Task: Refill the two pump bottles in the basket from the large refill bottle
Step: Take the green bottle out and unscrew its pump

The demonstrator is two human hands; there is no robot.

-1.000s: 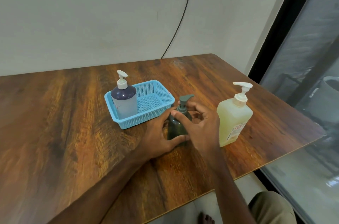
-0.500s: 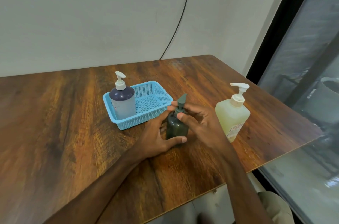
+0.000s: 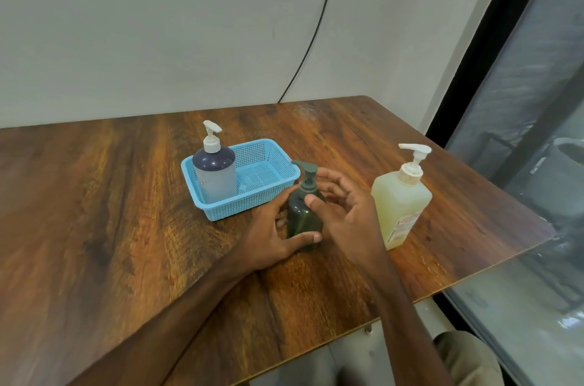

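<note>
A small dark green pump bottle (image 3: 302, 216) stands upright on the wooden table (image 3: 126, 211), just in front of the light blue basket (image 3: 243, 207). My left hand (image 3: 271, 237) wraps around its body from the left. My right hand (image 3: 347, 221) hovers at its neck, fingers spread, thumb tip resting on the bottle's shoulder. The pump head points left. A taller bottle (image 3: 215, 178) with a dark blue top and white pump stands in the basket's left end. The large pale yellow refill bottle (image 3: 401, 205), white pump on, stands to the right of my right hand.
The table's right edge (image 3: 493, 265) runs close past the refill bottle, with a dark-framed window (image 3: 521, 101) beyond. A black cable (image 3: 316, 34) hangs down the wall behind the table. My knee (image 3: 464, 357) shows below the near edge.
The green pump head has turned from pointing right to pointing left. My right hand's fingers have loosened from the collar and spread apart. My left hand has kept its hold.
</note>
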